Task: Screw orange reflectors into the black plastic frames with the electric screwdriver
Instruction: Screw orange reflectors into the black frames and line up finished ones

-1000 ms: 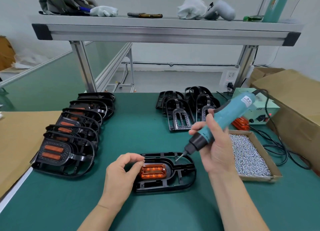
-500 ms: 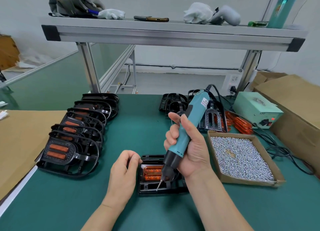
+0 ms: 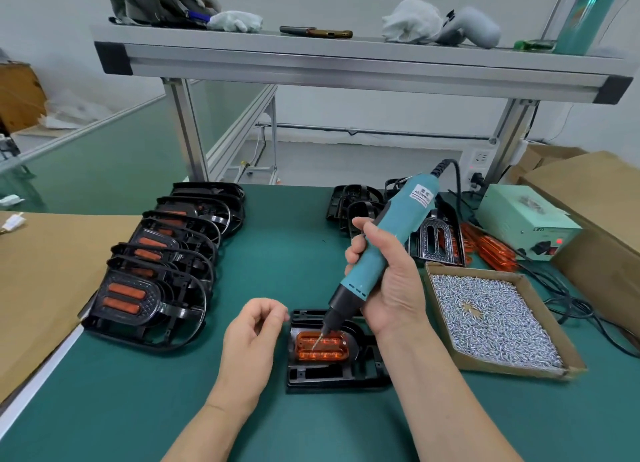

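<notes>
A black plastic frame (image 3: 332,378) lies flat on the green mat in front of me, with an orange reflector (image 3: 334,352) seated in its upper half. My right hand (image 3: 391,288) grips the teal electric screwdriver (image 3: 384,246), tilted with its top to the right. Its bit tip touches the middle of the reflector. My left hand (image 3: 254,340) sits just left of the frame with curled fingers, index tip meeting the thumb near the frame's top-left corner. I see nothing between those fingers.
Several frames with reflectors fitted (image 3: 156,288) stand in a row at left. Empty frames (image 3: 360,201) are stacked at the back. A cardboard tray of screws (image 3: 491,316), loose reflectors (image 3: 491,250), a power unit (image 3: 519,219) and cables crowd the right. A shelf (image 3: 346,66) runs overhead.
My right hand swung the screwdriver in from the right and lowered its bit onto the reflector. My left hand let go of the frame's edge and now sits beside it.
</notes>
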Demonstrator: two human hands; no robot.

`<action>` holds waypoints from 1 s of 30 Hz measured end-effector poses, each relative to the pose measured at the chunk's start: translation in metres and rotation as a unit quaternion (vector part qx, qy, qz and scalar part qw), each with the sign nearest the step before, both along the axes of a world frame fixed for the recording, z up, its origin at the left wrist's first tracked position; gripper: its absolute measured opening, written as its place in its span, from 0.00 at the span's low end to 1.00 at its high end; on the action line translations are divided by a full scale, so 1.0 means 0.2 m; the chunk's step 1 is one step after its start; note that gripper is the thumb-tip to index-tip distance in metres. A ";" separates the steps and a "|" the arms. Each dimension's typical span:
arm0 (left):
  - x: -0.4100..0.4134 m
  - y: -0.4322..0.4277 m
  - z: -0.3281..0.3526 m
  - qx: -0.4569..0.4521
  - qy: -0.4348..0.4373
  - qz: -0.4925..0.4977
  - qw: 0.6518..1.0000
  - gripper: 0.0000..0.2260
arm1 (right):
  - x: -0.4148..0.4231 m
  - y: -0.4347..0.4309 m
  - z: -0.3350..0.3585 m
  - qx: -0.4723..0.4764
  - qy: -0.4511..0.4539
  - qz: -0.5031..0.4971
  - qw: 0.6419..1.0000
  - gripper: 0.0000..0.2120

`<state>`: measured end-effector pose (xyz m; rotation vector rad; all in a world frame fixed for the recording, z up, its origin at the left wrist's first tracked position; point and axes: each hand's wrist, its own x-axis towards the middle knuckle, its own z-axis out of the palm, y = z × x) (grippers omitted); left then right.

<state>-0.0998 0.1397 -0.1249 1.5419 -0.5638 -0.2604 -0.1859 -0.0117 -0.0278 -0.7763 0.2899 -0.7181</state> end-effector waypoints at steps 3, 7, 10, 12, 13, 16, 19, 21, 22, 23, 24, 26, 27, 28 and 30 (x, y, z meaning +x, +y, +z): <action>0.01 0.00 0.00 -0.016 0.027 -0.013 0.999 0.10 | 0.03 -0.02 0.00 0.001 0.006 -0.044 0.999 0.12; 0.02 0.02 0.01 -0.052 0.061 -0.026 0.996 0.13 | 0.05 -0.03 0.01 0.007 0.042 -0.081 0.996 0.09; 0.03 0.02 0.02 -0.069 0.080 -0.033 0.994 0.13 | 0.07 -0.02 0.01 0.009 0.068 -0.119 0.991 0.10; 0.02 0.02 0.02 -0.065 0.091 -0.037 0.993 0.11 | 0.07 -0.01 0.00 0.018 0.071 -0.139 0.988 0.10; 0.02 0.02 0.02 -0.064 0.099 -0.037 0.992 0.10 | 0.08 -0.01 0.00 0.028 0.068 -0.146 0.987 0.10; 0.03 0.02 0.03 -0.065 0.124 -0.034 0.990 0.08 | 0.09 0.01 -0.01 0.051 0.062 -0.176 0.981 0.10; 0.02 0.02 0.04 -0.070 0.136 -0.032 0.988 0.08 | 0.10 0.04 -0.02 0.058 0.057 -0.223 0.971 0.11; 0.03 0.02 0.04 -0.081 0.154 -0.032 0.984 0.09 | 0.10 0.04 -0.02 0.049 0.052 -0.238 0.969 0.10; 0.03 0.02 0.04 -0.088 0.166 -0.033 0.982 0.09 | 0.11 0.04 -0.02 0.043 0.049 -0.243 0.968 0.09; 0.03 0.02 0.04 -0.095 0.175 -0.035 0.979 0.09 | 0.11 0.04 -0.02 0.037 0.046 -0.247 0.967 0.09; 0.03 0.02 0.04 -0.099 0.181 -0.036 0.978 0.09 | 0.11 0.04 -0.02 0.032 0.046 -0.249 0.967 0.09; 0.03 0.03 0.05 -0.103 0.182 -0.040 0.977 0.10 | 0.11 0.05 -0.02 0.025 0.049 -0.252 0.966 0.09; 0.03 0.03 0.05 -0.103 0.181 -0.042 0.977 0.10 | 0.12 0.06 -0.03 0.025 0.051 -0.252 0.966 0.09; 0.03 0.03 0.05 -0.102 0.180 -0.042 0.977 0.10 | 0.12 0.06 -0.03 0.026 0.055 -0.249 0.967 0.09; 0.03 0.02 0.05 -0.101 0.181 -0.039 0.978 0.10 | 0.12 0.07 -0.04 0.029 0.061 -0.245 0.967 0.09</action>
